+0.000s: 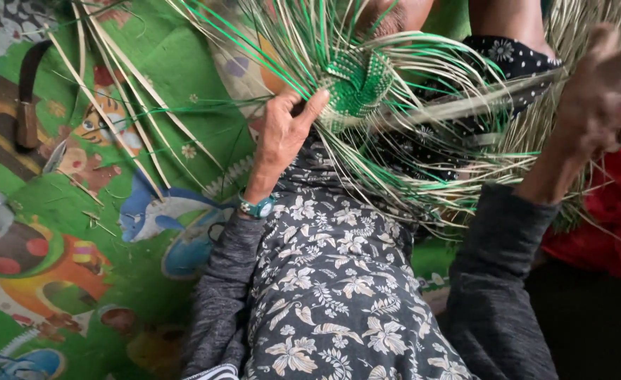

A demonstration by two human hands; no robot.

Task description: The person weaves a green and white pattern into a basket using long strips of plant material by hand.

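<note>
Two hands work: my left hand [282, 137] pinches the green-and-straw woven piece [356, 88]; my right hand [603, 91], blurred, grips loose straw strands [465, 105].

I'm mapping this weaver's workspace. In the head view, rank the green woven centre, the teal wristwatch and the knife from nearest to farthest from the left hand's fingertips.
1. Green woven centre: just right of the left hand, at its fingertips.
2. Teal wristwatch: on that wrist, below.
3. Knife: far left on the mat.
</note>
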